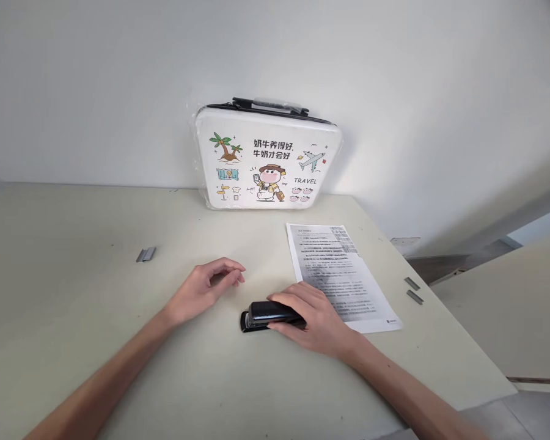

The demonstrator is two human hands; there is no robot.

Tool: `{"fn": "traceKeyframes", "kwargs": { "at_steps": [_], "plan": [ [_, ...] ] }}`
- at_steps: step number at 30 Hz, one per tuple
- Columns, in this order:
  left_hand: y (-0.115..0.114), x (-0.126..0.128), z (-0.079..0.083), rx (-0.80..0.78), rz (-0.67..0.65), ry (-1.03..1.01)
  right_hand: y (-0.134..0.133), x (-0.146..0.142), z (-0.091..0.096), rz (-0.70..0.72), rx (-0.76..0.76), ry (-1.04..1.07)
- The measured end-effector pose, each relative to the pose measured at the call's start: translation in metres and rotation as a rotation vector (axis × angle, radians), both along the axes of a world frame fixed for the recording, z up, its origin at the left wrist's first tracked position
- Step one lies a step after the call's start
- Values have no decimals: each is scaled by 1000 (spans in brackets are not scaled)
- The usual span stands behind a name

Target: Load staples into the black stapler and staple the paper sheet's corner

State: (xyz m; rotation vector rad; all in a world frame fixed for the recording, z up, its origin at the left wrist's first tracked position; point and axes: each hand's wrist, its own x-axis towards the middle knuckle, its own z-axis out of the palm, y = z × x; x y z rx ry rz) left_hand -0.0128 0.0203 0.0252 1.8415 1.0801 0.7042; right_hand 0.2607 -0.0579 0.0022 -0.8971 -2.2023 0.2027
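Near the middle of the worktop (87, 293), a black stapler (259, 313) lies with its long axis running roughly left to right, its narrow front end facing left. Right hand (315, 319) is the nearer of the two hands: it holds the stapler from the right, fingers over the far side and thumb along the near side, concealing the rear end. Left hand (205, 289) is apart, just beyond and to the left of the stapler's front end. Its fingers curl loosely toward the thumb, leaving a narrow space; nothing is visible in it, and whether the tips meet cannot be told. A printed sheet (334, 256) lies to the far right of the stapler, partly hidden behind the right hand; contact between that hand and the paper cannot be confirmed.
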Motion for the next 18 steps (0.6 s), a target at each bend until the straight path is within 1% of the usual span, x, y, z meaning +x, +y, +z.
{"fn": "traceKeyframes", "kwargs": {
  "at_steps": [10,18],
  "plan": [
    [-2,1,3,5,1,1,3,5,7,20,10,-4],
    [-4,2,7,27,4,31,8,19,10,-15,-47,-102]
  ]
}}
